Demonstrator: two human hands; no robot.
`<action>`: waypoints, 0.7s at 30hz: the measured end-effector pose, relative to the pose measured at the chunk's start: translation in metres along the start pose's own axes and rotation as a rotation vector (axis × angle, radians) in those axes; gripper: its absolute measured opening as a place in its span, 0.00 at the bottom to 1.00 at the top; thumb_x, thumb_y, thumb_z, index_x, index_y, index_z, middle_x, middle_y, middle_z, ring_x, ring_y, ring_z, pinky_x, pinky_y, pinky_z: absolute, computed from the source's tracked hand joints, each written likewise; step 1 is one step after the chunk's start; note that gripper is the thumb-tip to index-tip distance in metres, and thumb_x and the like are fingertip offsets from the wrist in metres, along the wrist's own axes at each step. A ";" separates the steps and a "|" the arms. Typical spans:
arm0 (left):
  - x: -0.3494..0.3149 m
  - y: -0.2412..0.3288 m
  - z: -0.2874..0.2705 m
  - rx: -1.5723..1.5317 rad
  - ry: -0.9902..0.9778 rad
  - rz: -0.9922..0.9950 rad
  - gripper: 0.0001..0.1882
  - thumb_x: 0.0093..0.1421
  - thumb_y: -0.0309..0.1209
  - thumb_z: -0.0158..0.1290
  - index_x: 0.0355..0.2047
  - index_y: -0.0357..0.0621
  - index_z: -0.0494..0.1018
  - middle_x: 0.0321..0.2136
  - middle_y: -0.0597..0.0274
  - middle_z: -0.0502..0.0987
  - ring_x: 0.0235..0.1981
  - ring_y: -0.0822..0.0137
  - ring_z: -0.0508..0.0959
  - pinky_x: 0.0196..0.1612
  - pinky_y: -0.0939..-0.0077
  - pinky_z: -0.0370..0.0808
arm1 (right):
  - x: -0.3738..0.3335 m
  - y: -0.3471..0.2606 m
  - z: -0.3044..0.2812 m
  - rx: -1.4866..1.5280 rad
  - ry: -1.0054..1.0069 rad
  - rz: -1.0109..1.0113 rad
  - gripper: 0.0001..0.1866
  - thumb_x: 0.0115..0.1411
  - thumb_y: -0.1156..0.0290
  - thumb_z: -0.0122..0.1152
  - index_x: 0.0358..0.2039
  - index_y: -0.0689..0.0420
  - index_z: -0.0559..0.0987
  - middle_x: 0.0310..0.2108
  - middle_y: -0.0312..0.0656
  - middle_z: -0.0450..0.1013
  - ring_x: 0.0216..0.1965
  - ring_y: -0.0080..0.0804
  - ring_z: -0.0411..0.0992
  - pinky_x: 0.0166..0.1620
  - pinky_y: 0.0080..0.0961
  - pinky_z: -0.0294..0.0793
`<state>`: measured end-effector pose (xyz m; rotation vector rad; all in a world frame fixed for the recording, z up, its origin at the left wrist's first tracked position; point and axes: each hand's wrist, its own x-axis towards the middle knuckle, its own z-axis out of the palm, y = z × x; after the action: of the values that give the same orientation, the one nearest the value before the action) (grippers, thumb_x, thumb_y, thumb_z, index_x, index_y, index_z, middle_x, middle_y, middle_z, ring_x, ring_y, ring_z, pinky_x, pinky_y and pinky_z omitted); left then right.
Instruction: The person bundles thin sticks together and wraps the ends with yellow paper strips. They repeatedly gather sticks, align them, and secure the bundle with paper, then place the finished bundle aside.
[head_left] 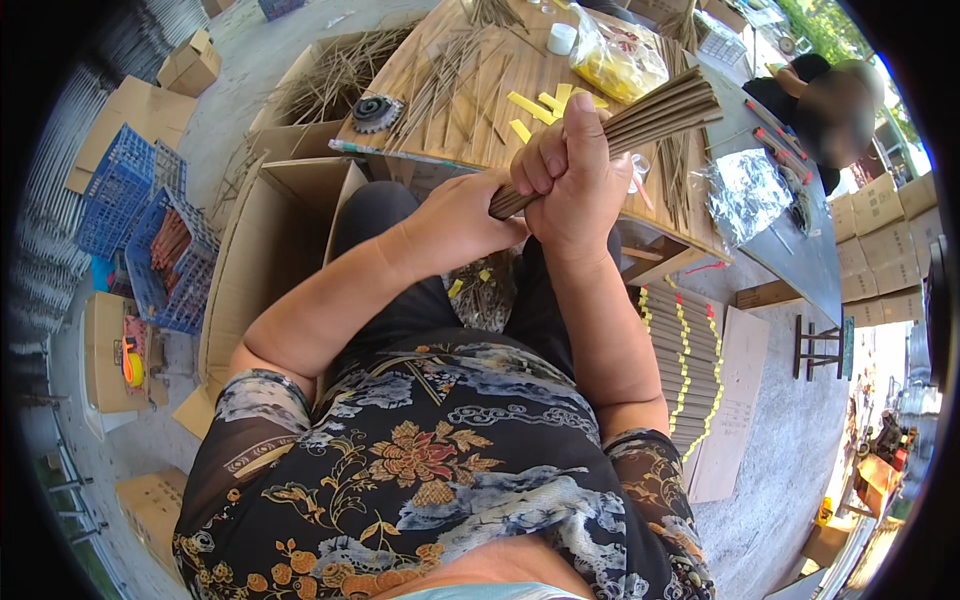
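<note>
Both of my hands close around one thick bundle of thin brown sticks (655,112), held slanted above my lap. My right hand (568,175) wraps the bundle's middle, thumb pointing up. Lower down, my left hand (470,215) grips the near end of the same bundle. Behind the hands lies a wooden tabletop (500,130) strewn with loose sticks (440,85) and several yellow paper strips (535,105). A clear bag of yellow pieces (615,60) rests at the table's far side.
An open cardboard box (265,250) stands at my left, with blue plastic crates (150,230) beyond it. Tied stick bundles with yellow bands (685,360) lie stacked on the floor at my right. Another person (835,105) sits at the far right by a grey table (800,250).
</note>
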<state>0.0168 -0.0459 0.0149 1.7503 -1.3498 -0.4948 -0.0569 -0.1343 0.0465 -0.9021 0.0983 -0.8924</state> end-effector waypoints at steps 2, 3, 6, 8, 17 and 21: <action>-0.003 0.008 0.010 0.113 0.200 -0.007 0.14 0.46 0.29 0.54 0.34 0.39 0.68 0.26 0.47 0.74 0.30 0.48 0.74 0.32 0.63 0.71 | 0.000 0.001 0.002 -0.012 0.048 -0.049 0.17 0.60 0.63 0.47 0.16 0.51 0.59 0.09 0.30 0.50 0.09 0.19 0.49 0.13 0.19 0.52; -0.002 0.006 0.015 0.096 0.259 -0.004 0.14 0.46 0.29 0.54 0.34 0.39 0.68 0.27 0.46 0.74 0.31 0.47 0.74 0.33 0.63 0.71 | 0.000 0.002 0.003 -0.016 0.070 -0.057 0.17 0.59 0.63 0.48 0.16 0.51 0.59 0.09 0.30 0.50 0.09 0.19 0.49 0.13 0.19 0.53; -0.001 -0.007 0.027 0.049 0.356 0.015 0.14 0.46 0.28 0.54 0.34 0.38 0.68 0.28 0.45 0.74 0.34 0.47 0.73 0.35 0.63 0.70 | 0.000 0.003 0.003 -0.016 0.090 -0.060 0.16 0.59 0.65 0.49 0.17 0.51 0.59 0.10 0.30 0.51 0.09 0.20 0.50 0.14 0.19 0.54; -0.001 -0.012 0.025 0.024 0.310 0.039 0.13 0.46 0.27 0.53 0.34 0.38 0.68 0.27 0.45 0.74 0.34 0.50 0.74 0.36 0.67 0.71 | -0.002 0.004 0.000 -0.001 0.046 -0.039 0.16 0.59 0.65 0.49 0.17 0.52 0.59 0.10 0.30 0.52 0.10 0.20 0.51 0.14 0.19 0.56; 0.002 -0.012 0.004 -0.168 -0.117 0.018 0.11 0.48 0.25 0.55 0.33 0.36 0.70 0.27 0.65 0.75 0.31 0.76 0.72 0.37 0.78 0.68 | -0.004 0.001 -0.005 0.081 -0.085 0.089 0.15 0.59 0.66 0.49 0.17 0.53 0.60 0.09 0.31 0.54 0.08 0.20 0.51 0.13 0.19 0.55; 0.004 -0.014 0.014 0.028 0.129 0.047 0.11 0.45 0.28 0.53 0.31 0.38 0.70 0.26 0.44 0.74 0.32 0.47 0.74 0.34 0.64 0.70 | -0.003 0.006 0.000 -0.009 0.044 -0.051 0.17 0.59 0.65 0.50 0.16 0.52 0.59 0.09 0.30 0.52 0.08 0.19 0.50 0.12 0.19 0.53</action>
<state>0.0158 -0.0546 -0.0033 1.7384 -1.3097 -0.3327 -0.0548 -0.1307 0.0417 -0.8968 0.1178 -0.9603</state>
